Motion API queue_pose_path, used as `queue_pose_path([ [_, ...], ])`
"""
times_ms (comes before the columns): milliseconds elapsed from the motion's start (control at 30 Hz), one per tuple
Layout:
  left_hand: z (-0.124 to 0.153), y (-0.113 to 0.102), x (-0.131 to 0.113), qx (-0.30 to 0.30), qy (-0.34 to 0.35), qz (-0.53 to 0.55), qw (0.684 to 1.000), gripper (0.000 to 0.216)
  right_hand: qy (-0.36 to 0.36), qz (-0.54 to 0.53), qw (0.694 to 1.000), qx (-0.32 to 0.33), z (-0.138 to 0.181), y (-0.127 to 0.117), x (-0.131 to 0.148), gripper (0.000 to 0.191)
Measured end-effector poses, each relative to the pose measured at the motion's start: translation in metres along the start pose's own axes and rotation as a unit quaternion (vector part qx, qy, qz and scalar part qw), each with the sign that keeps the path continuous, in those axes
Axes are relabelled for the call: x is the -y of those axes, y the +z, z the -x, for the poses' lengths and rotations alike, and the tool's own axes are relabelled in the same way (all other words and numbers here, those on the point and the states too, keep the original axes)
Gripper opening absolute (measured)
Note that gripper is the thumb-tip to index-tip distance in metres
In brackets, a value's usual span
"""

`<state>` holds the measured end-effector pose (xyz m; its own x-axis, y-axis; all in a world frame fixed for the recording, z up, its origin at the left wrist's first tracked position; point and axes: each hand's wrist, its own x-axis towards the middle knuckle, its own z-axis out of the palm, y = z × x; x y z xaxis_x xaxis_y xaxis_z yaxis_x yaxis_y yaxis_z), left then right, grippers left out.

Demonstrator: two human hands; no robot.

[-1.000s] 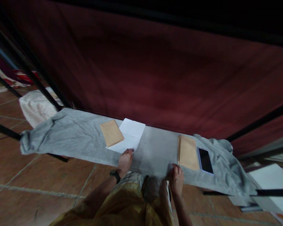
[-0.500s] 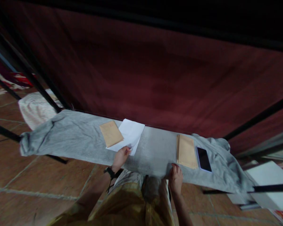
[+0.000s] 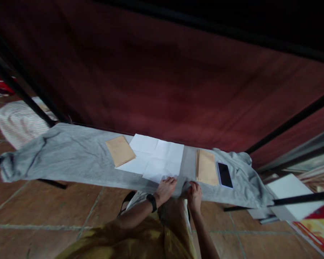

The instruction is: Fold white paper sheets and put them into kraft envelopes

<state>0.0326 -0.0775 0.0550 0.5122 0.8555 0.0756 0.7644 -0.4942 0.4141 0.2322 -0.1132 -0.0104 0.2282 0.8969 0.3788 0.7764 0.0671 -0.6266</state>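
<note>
A creased white paper sheet (image 3: 162,160) lies unfolded on a grey cloth (image 3: 70,158) spread over a narrow surface. My left hand (image 3: 166,189), a dark watch on its wrist, rests with fingers stretched out on the sheet's near right corner. My right hand (image 3: 194,194) lies at the cloth's near edge, just right of the left, fingers curled on the fabric. Left of the sheet is a brown envelope (image 3: 120,151) overlapping another white sheet (image 3: 132,165). To the right sits a stack of brown envelopes (image 3: 206,167), and beside it a black phone (image 3: 224,175).
A dark red curtain (image 3: 164,79) hangs behind the surface, framed by black metal bars (image 3: 286,126). A striped white cloth (image 3: 18,122) lies on the tiled floor at the left. A white box (image 3: 291,196) and coloured items stand at the right.
The folded white paper has been opened out flat and now lies further right. My left hand moved right along the near edge to the sheet's corner; my right hand shifted slightly left.
</note>
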Motion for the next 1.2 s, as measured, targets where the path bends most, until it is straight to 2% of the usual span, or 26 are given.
queue_pose_path([
  [100, -0.006, 0.006, -0.012, 0.016, -0.007, 0.014, 1.0, 0.026, 0.077, -0.085, 0.993, 0.033, -0.008, 0.004, 0.012, 0.037],
  [167, -0.01, 0.01, -0.017, 0.02, -0.013, 0.016, 1.0, 0.029, 0.145, -0.14, 0.977, 0.064, -0.016, 0.009, 0.02, 0.038],
  [233, -0.011, 0.015, -0.021, 0.018, -0.008, 0.018, 1.0, 0.035, 0.168, -0.152, 0.971, 0.075, -0.026, 0.014, 0.025, 0.037],
  [367, -0.01, 0.023, -0.025, 0.009, 0.002, 0.025, 1.0, 0.044, 0.172, -0.154, 0.968, 0.096, -0.043, 0.022, 0.028, 0.029],
  [567, -0.005, 0.023, -0.017, 0.017, 0.008, 0.045, 0.999, 0.022, 0.148, -0.134, 0.972, 0.122, -0.058, 0.026, 0.03, 0.039],
  [700, 0.002, 0.019, -0.004, -0.006, -0.053, 0.152, 0.987, 0.015, 0.122, -0.117, 0.973, 0.153, -0.069, 0.026, 0.026, 0.041],
  [767, 0.005, 0.018, 0.003, -0.036, -0.118, 0.28, 0.952, 0.015, 0.115, -0.108, 0.974, 0.162, -0.073, 0.026, 0.023, 0.04],
  [800, 0.006, 0.017, 0.006, -0.049, -0.149, 0.358, 0.92, 0.014, 0.114, -0.101, 0.975, 0.159, -0.075, 0.026, 0.022, 0.04],
  [900, 0.007, 0.013, 0.013, -0.065, -0.207, 0.566, 0.795, 0.02, 0.116, -0.077, 0.981, 0.134, -0.075, 0.025, 0.022, 0.04],
  [967, 0.008, 0.009, 0.016, -0.066, -0.222, 0.645, 0.728, 0.029, 0.117, -0.062, 0.985, 0.115, -0.07, 0.025, 0.026, 0.039],
  [1000, 0.008, 0.006, 0.017, -0.066, -0.227, 0.668, 0.706, 0.032, 0.116, -0.055, 0.986, 0.108, -0.066, 0.026, 0.029, 0.038],
  [1100, 0.008, 0.001, 0.017, -0.061, -0.23, 0.696, 0.677, 0.037, 0.103, -0.07, 0.988, 0.089, -0.049, 0.027, 0.04, 0.032],
  [1200, 0.008, -0.002, 0.017, -0.064, -0.224, 0.69, 0.685, 0.037, 0.083, -0.122, 0.984, 0.101, -0.03, 0.028, 0.053, 0.027],
])
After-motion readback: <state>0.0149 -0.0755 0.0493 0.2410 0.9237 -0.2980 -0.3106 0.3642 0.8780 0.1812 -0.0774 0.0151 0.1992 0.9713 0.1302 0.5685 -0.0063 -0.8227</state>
